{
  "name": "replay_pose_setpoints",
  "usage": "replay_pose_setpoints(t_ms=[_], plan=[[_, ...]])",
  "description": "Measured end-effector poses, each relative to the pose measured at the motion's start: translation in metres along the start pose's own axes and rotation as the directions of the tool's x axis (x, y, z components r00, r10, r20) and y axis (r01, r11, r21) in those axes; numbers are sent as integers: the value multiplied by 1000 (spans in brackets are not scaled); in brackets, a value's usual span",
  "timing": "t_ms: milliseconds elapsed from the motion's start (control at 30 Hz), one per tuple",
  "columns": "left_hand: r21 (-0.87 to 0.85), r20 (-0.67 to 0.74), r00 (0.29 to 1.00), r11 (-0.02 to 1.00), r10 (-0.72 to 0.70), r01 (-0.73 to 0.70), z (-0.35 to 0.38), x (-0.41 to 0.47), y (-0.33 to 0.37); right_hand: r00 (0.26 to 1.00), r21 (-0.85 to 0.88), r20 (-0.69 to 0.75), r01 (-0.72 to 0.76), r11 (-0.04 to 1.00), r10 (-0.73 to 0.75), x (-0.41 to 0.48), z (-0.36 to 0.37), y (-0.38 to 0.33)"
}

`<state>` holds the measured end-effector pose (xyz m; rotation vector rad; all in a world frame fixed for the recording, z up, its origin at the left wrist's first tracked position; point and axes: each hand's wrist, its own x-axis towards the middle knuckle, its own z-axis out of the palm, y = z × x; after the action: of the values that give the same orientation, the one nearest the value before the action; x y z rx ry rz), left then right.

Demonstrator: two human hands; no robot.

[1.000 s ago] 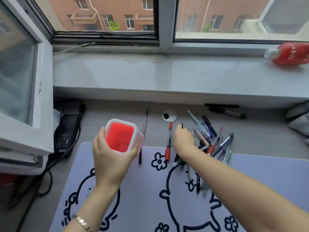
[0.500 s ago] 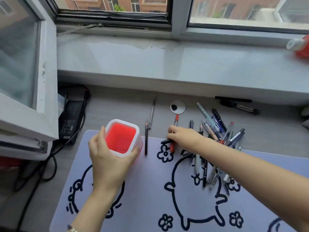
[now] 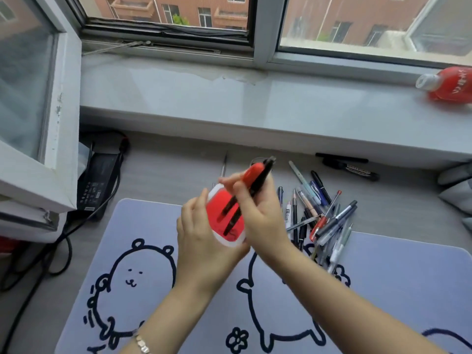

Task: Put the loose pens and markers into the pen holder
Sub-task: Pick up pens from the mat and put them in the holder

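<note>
Pen pile [image 3: 319, 215] right of holder [image 3: 224, 221], seemingly on mat [image 3: 383, 290]

Right hand [image 3: 258, 215] lowers seemingly two pens [image 3: 251, 190] into left-held pen holder [image 3: 224, 221].

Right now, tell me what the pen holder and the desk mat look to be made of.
Pen holder: likely plastic, with a translucent white rim and a red inside that glows as light passes through.
Desk mat: probably soft fabric-topped or rubbery sheet, matte lavender with printed dark cartoon outlines, rounded corners, lying flat without glare.

Pen pile [image 3: 319, 215] crowds right; mat [image 3: 143, 226] left clear.
</note>
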<state>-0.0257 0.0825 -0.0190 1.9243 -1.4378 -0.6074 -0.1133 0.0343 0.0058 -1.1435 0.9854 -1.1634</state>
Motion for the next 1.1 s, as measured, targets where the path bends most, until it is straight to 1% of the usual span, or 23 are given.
replay_pose_setpoints(t_ms=[33, 67, 167, 233, 267, 300, 333, 400, 433, 467, 533, 600, 667, 733, 800, 833, 900, 1000, 1100], plan=[[7, -4, 1000, 1000, 13, -13, 1, 1, 2, 998, -31, 23, -49, 998, 50, -4, 0, 6], [14, -16, 1000, 1000, 9, -9, 1, 3, 1, 997, -57, 48, -62, 996, 65, -5, -2, 7], [4, -68, 996, 999, -49, 50, -6, 12, -10, 995, -73, 98, -7, 997, 14, 5, -14, -3], [18, -111, 992, 997, -67, 69, -14, 18, -21, 999, -122, 34, -8, 993, 12, 20, -22, -4], [25, -134, 988, 996, -82, 86, -18, 21, -26, 999, -209, -26, -34, 977, 29, 31, -25, 2], [29, -160, 982, 994, -102, 108, -22, 25, -32, 997, -343, -63, -73, 936, 54, 43, -27, 12], [29, -186, 974, 991, -126, 134, -25, 29, -36, 993, -493, -57, -118, 862, 103, 56, -27, 25], [9, -213, 961, 983, -176, 182, -32, 35, -43, 959, -744, 17, -176, 645, 282, 77, -18, 54], [-2, -221, 957, 981, -189, 193, -35, 38, -46, 931, -826, 45, -170, 538, 363, 86, -10, 68], [-11, -230, 954, 981, -193, 196, -37, 40, -48, 913, -886, 55, -142, 441, 405, 93, -1, 79], [-22, -252, 947, 979, -201, 202, -41, 45, -52, 906, -956, 65, -64, 286, 419, 107, 19, 97], [-24, -252, 945, 978, -208, 209, -42, 48, -54, 903, -990, 59, -1, 139, 426, 116, 32, 108], [-23, -245, 947, 978, -205, 206, -41, 50, -56, 907, -999, 39, 29, 29, 420, 119, 36, 113], [-25, -236, 949, 977, -209, 210, -40, 50, -58, 903, -988, 119, 149, -42, 412, 114, 33, 114], [-29, -216, 952, 976, -218, 217, -37, 49, -59, 892, -971, 210, 238, -20, 400, 103, 24, 116], [-27, -203, 954, 976, -219, 218, -36, 48, -59, 889, -968, 227, 251, -9, 397, 96, 17, 119], [-22, -180, 959, 976, -219, 219, -33, 44, -59, 910, -982, 187, 179, 54, 369, 83, 4, 122], [-27, -164, 958, 972, -236, 235, -31, 36, -59, 941, -989, 63, 14, 148, 333, 67, -6, 122], [-17, -139, 959, 969, -247, 247, -27, 30, -57, 939, -954, 0, -102, 282, 343, 65, -13, 125]])
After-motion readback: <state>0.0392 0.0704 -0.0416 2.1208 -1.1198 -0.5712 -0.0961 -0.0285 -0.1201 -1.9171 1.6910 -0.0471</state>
